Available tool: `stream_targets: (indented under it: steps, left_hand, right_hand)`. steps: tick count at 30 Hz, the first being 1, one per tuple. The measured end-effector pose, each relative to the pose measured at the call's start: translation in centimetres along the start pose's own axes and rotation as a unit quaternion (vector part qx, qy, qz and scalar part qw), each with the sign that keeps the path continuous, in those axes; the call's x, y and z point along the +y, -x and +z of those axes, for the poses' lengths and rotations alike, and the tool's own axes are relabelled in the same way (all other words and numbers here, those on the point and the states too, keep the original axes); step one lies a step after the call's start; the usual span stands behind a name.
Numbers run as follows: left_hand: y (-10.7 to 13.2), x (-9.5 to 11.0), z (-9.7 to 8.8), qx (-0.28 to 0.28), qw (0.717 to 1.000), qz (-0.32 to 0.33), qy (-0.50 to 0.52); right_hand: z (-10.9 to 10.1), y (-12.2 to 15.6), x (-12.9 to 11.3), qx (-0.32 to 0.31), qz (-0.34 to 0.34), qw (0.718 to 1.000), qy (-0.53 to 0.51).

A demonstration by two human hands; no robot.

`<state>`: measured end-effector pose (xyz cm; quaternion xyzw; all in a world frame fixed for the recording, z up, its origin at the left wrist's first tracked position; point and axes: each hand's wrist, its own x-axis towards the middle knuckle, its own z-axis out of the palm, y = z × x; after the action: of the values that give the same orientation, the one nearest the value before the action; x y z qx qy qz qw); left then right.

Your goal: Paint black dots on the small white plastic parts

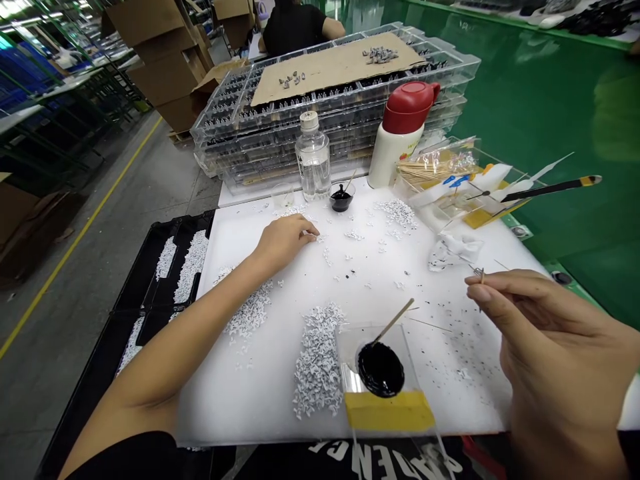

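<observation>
My left hand [284, 241] rests on the white work board, fingers bent and their tips together beside scattered small white pieces [326, 255]; whether a piece is between them is hidden. Over the board's right side, my right hand [545, 333] pinches a thin wooden stick [482, 280] between thumb and fingers, with something tiny and greyish at its top. Nearer to me, a clear holder with yellow tape [390, 410] carries a pool of glossy black paste [381, 370], and another wooden stick [394, 320] leans in it. A pile of white pieces [320, 360] lies left of it.
Behind stand a clear bottle [313, 160], a small cup of black paste [341, 199], a red-lidded flask [403, 133] and a box of sticks and tools [460, 180]. Stacked clear trays [225, 127] rise at the back. Black trays [165, 293] flank the left. A person [295, 30] sits beyond.
</observation>
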<state>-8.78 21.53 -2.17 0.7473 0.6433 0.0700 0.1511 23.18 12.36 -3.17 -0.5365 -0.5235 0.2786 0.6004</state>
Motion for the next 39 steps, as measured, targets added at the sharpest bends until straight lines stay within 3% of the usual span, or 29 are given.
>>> stream_targets:
  steps: [8,15,21,27,33,39]
  left_hand:
    - [0.6,0.4,0.0,0.015,1.000,-0.013,0.020]
    - [2.7,1.5,0.1,0.038,0.999,-0.005,0.028]
    - [2.8,1.6,1.2,0.012,0.997,0.078,0.007]
    - [2.4,0.6,1.8,0.033,0.988,0.149,-0.025]
    - [3.3,0.6,2.8,0.113,0.980,0.164,0.016]
    - [7.1,3.8,0.0,0.241,0.941,0.180,0.157]
  right_hand:
    - [0.0,0.0,0.2,-0.004,-0.003,1.000,0.002]
    - [0.0,0.1,0.4,-0.013,-0.019,1.000,0.012]
    - [-0.1,0.2,0.5,-0.015,-0.022,0.999,0.022]
    - [-0.1,0.2,0.4,-0.014,-0.026,0.999,0.018]
    - [-0.1,0.2,0.3,-0.015,-0.029,0.999,0.013]
    - [0.0,0.2,0.4,-0.010,-0.023,1.000,0.019]
